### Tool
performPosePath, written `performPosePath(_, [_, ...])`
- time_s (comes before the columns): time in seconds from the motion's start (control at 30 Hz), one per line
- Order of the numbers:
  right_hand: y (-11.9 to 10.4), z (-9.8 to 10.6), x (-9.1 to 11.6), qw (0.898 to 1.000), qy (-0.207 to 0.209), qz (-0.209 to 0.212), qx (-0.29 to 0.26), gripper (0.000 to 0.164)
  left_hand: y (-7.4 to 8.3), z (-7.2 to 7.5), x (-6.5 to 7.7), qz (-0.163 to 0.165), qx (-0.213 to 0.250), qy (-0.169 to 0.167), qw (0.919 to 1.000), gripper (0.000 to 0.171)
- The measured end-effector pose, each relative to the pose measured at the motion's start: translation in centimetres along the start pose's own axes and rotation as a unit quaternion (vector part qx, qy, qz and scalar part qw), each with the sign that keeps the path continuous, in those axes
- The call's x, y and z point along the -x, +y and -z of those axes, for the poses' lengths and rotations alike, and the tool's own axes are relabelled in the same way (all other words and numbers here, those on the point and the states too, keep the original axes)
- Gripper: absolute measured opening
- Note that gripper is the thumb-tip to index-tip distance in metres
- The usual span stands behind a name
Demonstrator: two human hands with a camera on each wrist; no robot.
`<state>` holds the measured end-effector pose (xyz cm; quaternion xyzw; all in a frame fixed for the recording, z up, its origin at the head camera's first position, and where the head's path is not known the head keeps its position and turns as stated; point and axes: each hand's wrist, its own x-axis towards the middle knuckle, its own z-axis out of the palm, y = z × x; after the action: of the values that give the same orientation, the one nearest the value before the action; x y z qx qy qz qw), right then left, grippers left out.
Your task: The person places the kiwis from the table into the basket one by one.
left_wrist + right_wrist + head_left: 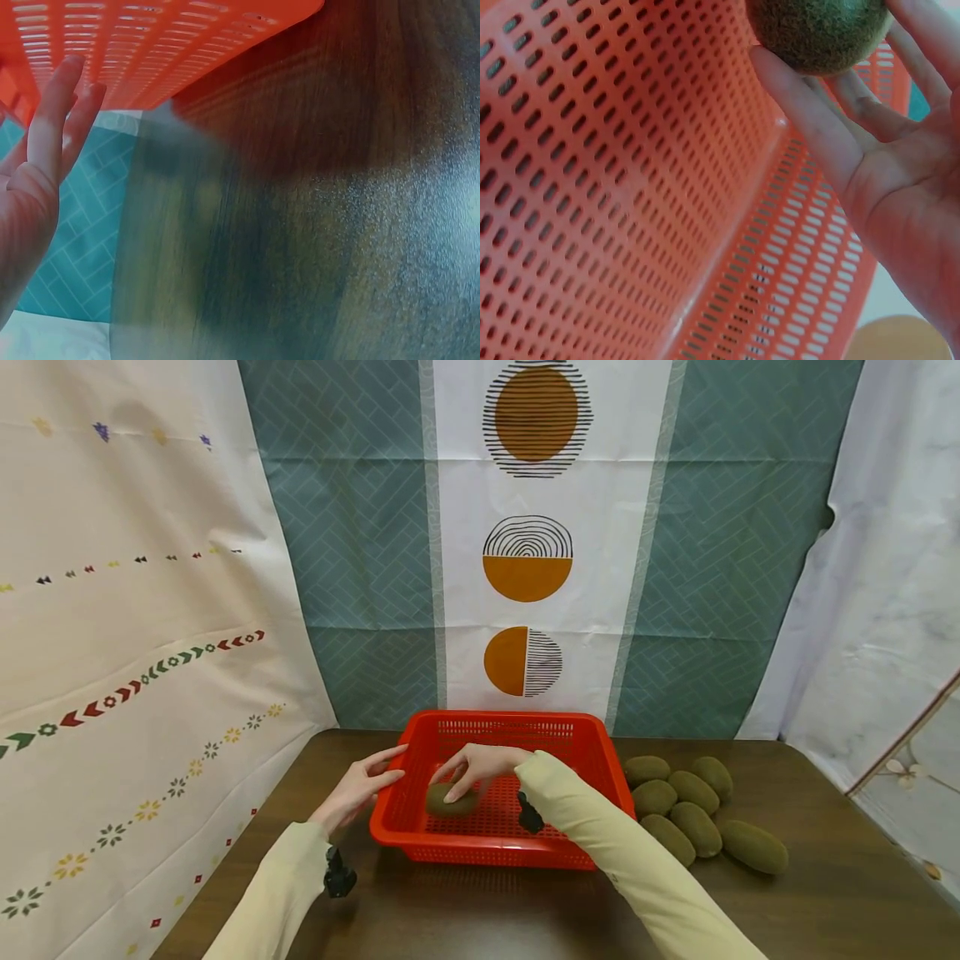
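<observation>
Inside the red plastic basket [502,842], near its left end, is a brown fuzzy kiwi [442,802]. My right hand [480,766] reaches down over it, thumb and fingers around the fruit. The right wrist view shows the same kiwi [817,34] between thumb and fingers, close over the perforated basket floor [630,150]. My left hand [358,789] is at the basket's left rim, its fingertips right at the edge. In the left wrist view its fingers [51,124] are extended alongside the slotted outer wall [142,45].
Several more kiwis [693,828] lie grouped on the dark wooden table [825,893], right of the basket. A patterned cloth [360,568] hangs behind the table, with pale cloths at left and right.
</observation>
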<state>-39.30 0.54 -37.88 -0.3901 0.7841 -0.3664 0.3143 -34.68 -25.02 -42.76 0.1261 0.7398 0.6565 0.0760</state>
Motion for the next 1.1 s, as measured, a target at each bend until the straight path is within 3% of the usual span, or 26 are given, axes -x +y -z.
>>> performPosePath(0.43, [0.8,-1.5,-1.7,0.998,-0.036,-0.045,-0.016,0.039,-0.2,-0.3,-0.1,-0.002,0.009,0.012,0.9999,0.05])
performPosePath(0.7, [1.2,-2.1,-2.3,0.998,-0.048,-0.034,0.003,0.04,-0.2,-0.4,0.1,0.0,-0.001,0.021,0.9998,0.052])
performPosePath(1.1, [1.2,-2.1,-2.1,0.997,-0.051,-0.05,-0.022,0.041,-0.2,-0.4,0.1,-0.003,-0.002,0.023,0.9997,0.053])
